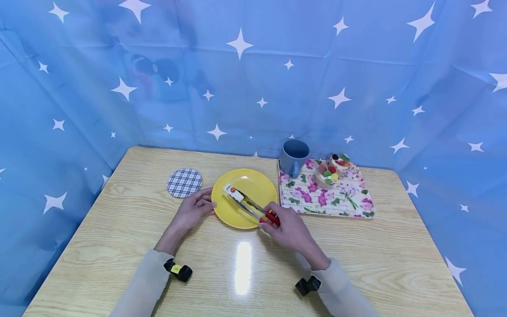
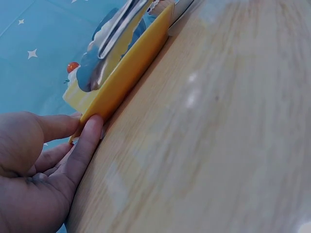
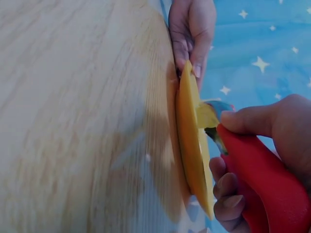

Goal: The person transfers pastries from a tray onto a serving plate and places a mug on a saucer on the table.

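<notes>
Tabletop (image 1: 215, 259), left hand (image 1: 194, 210) on rim of plate (image 1: 259, 188), right hand (image 1: 290, 226) around tongs (image 3: 260, 172).

This looks like a curtained-off recording booth: a creased blue fabric backdrop (image 1: 237, 114) printed with white stars surrounds the wood-grain tabletop (image 1: 119, 229) at the back and both sides. Black cameras (image 1: 184, 273) are worn at both wrists. The fabric hides the wider room.

Lt-wood tbl (image 1: 119, 229) | L: rnd chkd coaster (image 1: 184, 182) | ctr: ylw plate (image 1: 259, 187) | R: floral mat (image 1: 317, 200)
</notes>
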Available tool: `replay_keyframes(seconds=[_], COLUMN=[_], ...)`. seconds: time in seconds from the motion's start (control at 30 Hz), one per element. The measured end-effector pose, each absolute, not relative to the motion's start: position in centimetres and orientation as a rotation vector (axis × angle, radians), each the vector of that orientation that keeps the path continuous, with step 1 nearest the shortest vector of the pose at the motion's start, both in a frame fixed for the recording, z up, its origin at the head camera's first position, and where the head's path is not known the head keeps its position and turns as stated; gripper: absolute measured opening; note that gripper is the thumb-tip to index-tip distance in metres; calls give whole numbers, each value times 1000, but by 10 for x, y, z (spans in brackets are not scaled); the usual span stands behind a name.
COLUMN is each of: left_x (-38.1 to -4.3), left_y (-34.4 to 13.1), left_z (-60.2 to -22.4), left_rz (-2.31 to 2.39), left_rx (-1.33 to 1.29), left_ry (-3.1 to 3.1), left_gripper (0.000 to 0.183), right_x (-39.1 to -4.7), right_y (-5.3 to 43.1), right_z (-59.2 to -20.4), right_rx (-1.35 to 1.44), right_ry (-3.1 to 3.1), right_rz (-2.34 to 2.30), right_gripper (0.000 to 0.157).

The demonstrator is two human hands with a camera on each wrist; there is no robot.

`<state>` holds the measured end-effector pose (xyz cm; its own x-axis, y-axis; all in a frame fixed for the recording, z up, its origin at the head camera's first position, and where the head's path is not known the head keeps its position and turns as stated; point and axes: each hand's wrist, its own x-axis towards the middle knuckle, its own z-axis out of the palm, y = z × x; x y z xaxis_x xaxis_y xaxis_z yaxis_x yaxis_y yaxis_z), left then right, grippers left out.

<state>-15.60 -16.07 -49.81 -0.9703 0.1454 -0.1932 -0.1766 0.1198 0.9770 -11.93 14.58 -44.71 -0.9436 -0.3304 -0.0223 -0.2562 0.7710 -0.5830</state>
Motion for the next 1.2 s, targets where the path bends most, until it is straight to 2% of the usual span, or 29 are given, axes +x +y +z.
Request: replay_keyframes(seconds=[0.5,1.2], left_x=[-157,-156], left_y=[-161,-161], left_z=[-497,-499], left_rz=[1939,1933], left_rx=[-34,-43], left_ry=[2160,2160], left_gripper=[57,55], right_x=[-119,-119], right_y=[144,150], right_z=[-450,-443], right_rx=[-522,-455], right_ry=[2829,2840], right_rz=[-843,-840], right_gripper=[29,46])
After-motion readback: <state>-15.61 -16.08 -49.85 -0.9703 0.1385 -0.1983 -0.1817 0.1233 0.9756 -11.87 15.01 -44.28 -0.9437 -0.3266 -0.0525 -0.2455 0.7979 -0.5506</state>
